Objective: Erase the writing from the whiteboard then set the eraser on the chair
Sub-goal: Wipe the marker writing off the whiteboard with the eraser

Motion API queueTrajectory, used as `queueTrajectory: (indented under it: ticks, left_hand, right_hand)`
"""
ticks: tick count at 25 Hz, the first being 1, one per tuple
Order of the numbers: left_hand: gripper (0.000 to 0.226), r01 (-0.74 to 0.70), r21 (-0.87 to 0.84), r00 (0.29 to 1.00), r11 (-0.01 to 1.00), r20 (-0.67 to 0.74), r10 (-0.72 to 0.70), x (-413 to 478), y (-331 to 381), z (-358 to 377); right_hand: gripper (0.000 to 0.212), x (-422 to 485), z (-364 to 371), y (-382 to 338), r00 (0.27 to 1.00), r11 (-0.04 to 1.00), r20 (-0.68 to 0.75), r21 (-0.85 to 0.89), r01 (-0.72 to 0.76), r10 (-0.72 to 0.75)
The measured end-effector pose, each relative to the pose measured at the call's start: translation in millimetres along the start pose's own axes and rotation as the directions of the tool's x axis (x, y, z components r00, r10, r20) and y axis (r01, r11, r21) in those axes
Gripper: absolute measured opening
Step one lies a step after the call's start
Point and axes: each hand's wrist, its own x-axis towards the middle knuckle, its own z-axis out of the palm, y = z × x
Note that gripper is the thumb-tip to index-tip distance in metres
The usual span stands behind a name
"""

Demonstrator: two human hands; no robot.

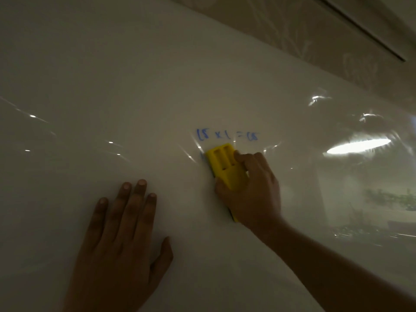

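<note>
Head view: right hand (252, 190) grips eraser (222, 163) below writing (226, 135).

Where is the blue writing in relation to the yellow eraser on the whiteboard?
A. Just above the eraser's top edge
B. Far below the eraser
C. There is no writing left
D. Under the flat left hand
A: the blue writing sits just above the top edge of the yellow eraser, which the right hand presses on the whiteboard; the left hand lies flat, away from it.
</note>
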Motion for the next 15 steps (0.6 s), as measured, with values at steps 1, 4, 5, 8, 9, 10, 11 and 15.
queueTrajectory:
  ticks: [1,4,5,8,9,10,11,15]
  left_hand:
    - [0.071,-0.005,-0.003,1.0,1.0,-0.003,0.005,0.4,-0.6,0.1]
    - [0.07,-0.008,0.002,1.0,1.0,-0.011,0.008,0.0,0.1,-0.4]
    - [0.07,-0.008,0.009,1.0,1.0,-0.015,0.008,0.2,0.8,-1.0]
    - [0.07,-0.012,0.02,1.0,1.0,-0.003,0.012,0.9,0.6,-1.4]
    - [0.07,-0.011,0.019,1.0,1.0,0.004,0.011,1.1,0.5,-1.7]
    - [0.07,-0.013,0.021,1.0,1.0,0.008,0.013,1.2,0.1,-2.1]
    - [0.07,-0.012,0.023,1.0,1.0,0.011,0.011,0.9,0.0,-2.6]
    - [0.07,-0.01,0.028,1.0,1.0,0.012,0.01,1.1,1.3,-3.7]
  right_hand:
    - [0.058,-2.8,0.4,-3.1,0.994,0.995,0.06,-0.02,0.095,-0.094]
    - [0.059,10.0,-5.5,5.5,0.997,0.996,0.063,-0.07,0.057,-0.053]
    - [0.058,13.2,-5.3,4.4,1.0,0.999,0.024,-0.037,-0.016,0.017]
    - [0.058,6.8,3.2,-10.7,0.994,0.995,0.055,0.01,0.099,-0.099]
    - [0.058,4.6,3.8,-10.6,0.971,0.978,0.113,-0.004,0.211,-0.209]
    - [0.059,6.5,2.1,-8.0,0.945,0.955,0.156,-0.032,0.296,-0.287]
    - [0.059,12.8,-0.6,-3.5,0.939,0.947,0.165,-0.063,0.316,-0.302]
    - [0.059,27.7,0.4,-6.1,0.994,0.994,0.038,-0.011,0.105,-0.105]
